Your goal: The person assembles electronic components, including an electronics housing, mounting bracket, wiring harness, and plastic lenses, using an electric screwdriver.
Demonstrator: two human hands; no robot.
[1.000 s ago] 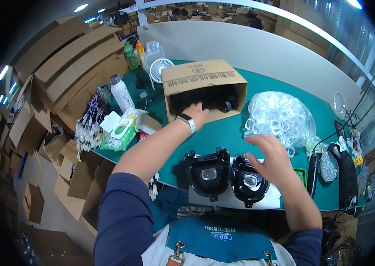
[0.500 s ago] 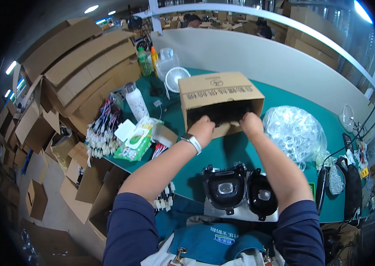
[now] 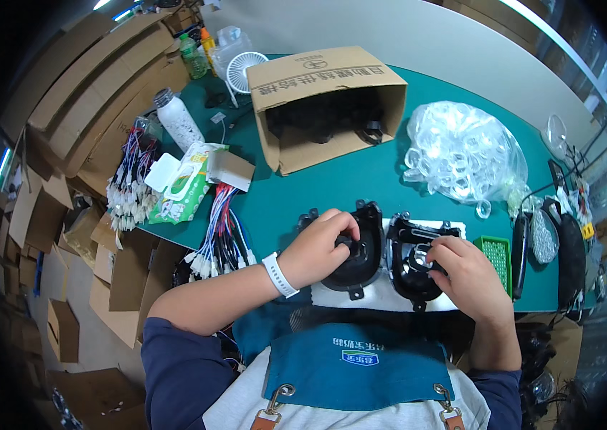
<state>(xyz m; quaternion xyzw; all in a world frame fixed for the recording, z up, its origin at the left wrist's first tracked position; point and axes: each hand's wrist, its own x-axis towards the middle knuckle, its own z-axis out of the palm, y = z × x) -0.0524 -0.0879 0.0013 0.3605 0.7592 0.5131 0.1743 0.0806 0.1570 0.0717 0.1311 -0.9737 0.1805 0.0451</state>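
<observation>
Two black lamp housings lie side by side on a white cloth in front of me. My left hand [image 3: 320, 247] is closed over the left housing [image 3: 361, 269], thumb and fingers curled in; a dark bit shows at the fingertips, too unclear to name. Over the right housing [image 3: 409, 285], my right hand [image 3: 467, 274] bends its fingers together beside the shiny clear lens [image 3: 418, 256]. What those fingers pinch, if anything, is hidden. Farther back, an open cardboard box [image 3: 325, 72] rests on its side with black parts [image 3: 325, 118] inside.
A plastic bag of clear round parts [image 3: 465, 154] lies at right, near a green tray [image 3: 495, 259] and black tools. Wire bundles [image 3: 224, 229], a green wipes pack [image 3: 183, 188], a white bottle [image 3: 178, 120] and a small fan [image 3: 246, 72] stand left. Cartons [image 3: 95, 86] crowd the far left.
Both hands have left the cardboard box and come back toward me, onto the two lamp housings. The view has tilted down, so the box appears higher.
</observation>
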